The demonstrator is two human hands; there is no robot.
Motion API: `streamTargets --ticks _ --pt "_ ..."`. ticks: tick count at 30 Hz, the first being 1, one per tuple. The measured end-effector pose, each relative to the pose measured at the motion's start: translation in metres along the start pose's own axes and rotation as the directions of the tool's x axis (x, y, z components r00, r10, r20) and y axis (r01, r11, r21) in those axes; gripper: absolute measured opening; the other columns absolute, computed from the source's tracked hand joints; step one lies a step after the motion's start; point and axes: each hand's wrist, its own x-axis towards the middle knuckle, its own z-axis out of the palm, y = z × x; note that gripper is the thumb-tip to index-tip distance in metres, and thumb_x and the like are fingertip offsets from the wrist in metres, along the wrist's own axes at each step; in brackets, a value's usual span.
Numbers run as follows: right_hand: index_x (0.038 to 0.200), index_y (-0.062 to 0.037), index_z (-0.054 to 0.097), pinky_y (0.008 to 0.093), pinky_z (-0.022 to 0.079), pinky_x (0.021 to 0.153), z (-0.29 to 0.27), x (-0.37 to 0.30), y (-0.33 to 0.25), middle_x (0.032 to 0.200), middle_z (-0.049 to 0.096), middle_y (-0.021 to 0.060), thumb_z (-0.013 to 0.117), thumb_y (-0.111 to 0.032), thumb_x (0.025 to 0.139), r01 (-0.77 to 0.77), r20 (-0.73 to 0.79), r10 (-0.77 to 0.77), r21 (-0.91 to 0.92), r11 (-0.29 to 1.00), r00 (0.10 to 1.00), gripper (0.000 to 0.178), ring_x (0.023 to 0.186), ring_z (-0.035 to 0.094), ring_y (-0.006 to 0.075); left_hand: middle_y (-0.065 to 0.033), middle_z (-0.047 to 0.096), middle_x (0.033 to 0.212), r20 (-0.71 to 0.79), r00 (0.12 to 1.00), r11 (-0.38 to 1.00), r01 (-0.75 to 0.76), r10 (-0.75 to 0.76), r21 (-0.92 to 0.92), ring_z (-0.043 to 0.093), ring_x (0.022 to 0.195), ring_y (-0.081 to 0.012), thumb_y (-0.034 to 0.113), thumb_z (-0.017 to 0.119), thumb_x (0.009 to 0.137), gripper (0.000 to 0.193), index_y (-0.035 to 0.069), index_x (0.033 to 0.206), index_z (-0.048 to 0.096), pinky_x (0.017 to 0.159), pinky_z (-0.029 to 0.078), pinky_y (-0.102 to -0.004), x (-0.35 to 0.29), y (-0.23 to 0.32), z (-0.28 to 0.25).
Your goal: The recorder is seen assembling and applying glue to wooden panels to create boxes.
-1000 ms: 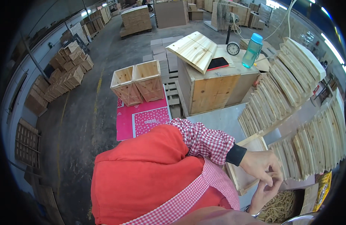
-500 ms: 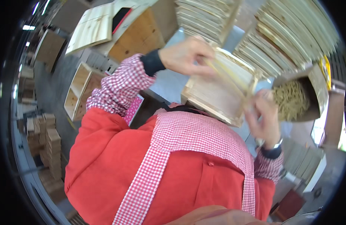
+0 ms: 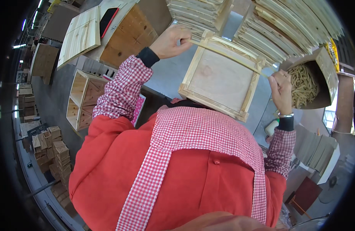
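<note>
We hold a thin wooden strip (image 3: 227, 54) across the top of a shallow wooden tray (image 3: 219, 79), which lies on the grey worktop (image 3: 167, 75) just in front of our chest. The strip runs from the tray's upper left corner down toward its right edge, resting on the rim. Our left hand (image 3: 169, 40) has its grip closed on the strip's left end, fingers curled over it at the tray's corner. Our right hand (image 3: 281, 90) pinches the strip's right end, fingers closed around it just past the tray's right side. The tray is square, with a pale plywood bottom and a raised frame of light slats, and it sits slightly turned. Just beyond the right hand stands an open cardboard box (image 3: 325, 67) filled with short pale sticks (image 3: 302, 84). Above the tray, stacks of similar trays (image 3: 281, 30) rise in rows along the far side of the worktop. To the left, a wooden crate (image 3: 125, 36) carries a slatted board (image 3: 79, 34) and a dark phone (image 3: 108, 23). Lower left, on the floor, stand two open wooden boxes (image 3: 83, 100), and farther off small crates (image 3: 54, 148) are piled by the wall. We wear a red apron (image 3: 177, 184) over checked sleeves (image 3: 119, 90).
</note>
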Motion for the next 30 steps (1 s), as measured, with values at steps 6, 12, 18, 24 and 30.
streamTargets --ticks 6,12,18,24,30 --pt "0.068 -0.0054 0.043 0.042 0.037 0.086 -0.015 -0.03 -0.043 0.067 0.046 0.0071 0.068 -0.023 0.076 -0.009 0.114 -0.004 0.114 0.993 0.993 0.032 0.079 0.055 0.0286 -0.0106 0.058 0.105 0.207 0.977 0.904 0.135 -0.053 -0.405 0.048 0.121 -0.0338 0.013 0.07 0.073 0.024 0.005 0.085 0.052 0.101 0.034 -0.0435 -0.035 0.07 -0.023" --pt "0.073 -0.0076 0.044 0.0422 0.037 0.083 -0.013 -0.05 -0.076 0.079 0.05 0.0079 0.076 -0.025 0.065 -0.147 0.321 0.083 0.181 0.972 0.944 0.038 0.094 0.051 0.0308 -0.0106 0.057 0.106 0.283 0.954 0.927 0.19 -0.097 -0.324 0.043 0.127 -0.0362 0.013 0.079 0.066 0.036 0.005 0.087 0.051 0.103 0.034 -0.0441 -0.056 0.088 -0.022" --pt "0.073 -0.0073 0.045 0.0395 0.038 0.079 0.003 -0.066 -0.08 0.08 0.051 0.0071 0.078 -0.018 0.064 -0.142 0.223 0.107 0.15 0.978 0.969 0.036 0.091 0.052 0.03 -0.0092 0.06 0.095 0.072 0.994 0.97 0.097 -0.083 -0.222 0.05 0.122 -0.035 0.011 0.08 0.066 0.032 0.005 0.079 0.052 0.098 0.042 -0.0442 -0.07 0.085 -0.004" --pt "0.072 -0.0078 0.05 0.0379 0.038 0.077 0.015 -0.084 -0.082 0.082 0.053 0.0057 0.074 -0.015 0.07 0.097 0.145 -0.11 0.097 0.991 0.983 0.026 0.088 0.054 0.028 -0.0106 0.062 0.099 0.007 0.992 0.972 -0.126 0.127 0.197 0.054 0.118 -0.0344 0.006 0.074 0.072 0.022 0.004 0.089 0.06 0.1 0.042 -0.0456 -0.097 0.09 0.012" --pt "0.08 -0.0056 0.059 0.0393 0.04 0.08 0.016 -0.079 -0.066 0.089 0.059 0.0077 0.078 -0.022 0.068 0.199 0.103 -0.194 -0.038 0.979 0.976 0.028 0.098 0.055 0.0277 -0.0141 0.059 0.12 -0.092 0.996 0.983 0.036 -0.02 0.182 0.05 0.122 -0.0337 0.01 0.072 0.076 0.042 0.003 0.116 0.06 0.104 0.038 -0.0423 -0.098 0.097 0.027"
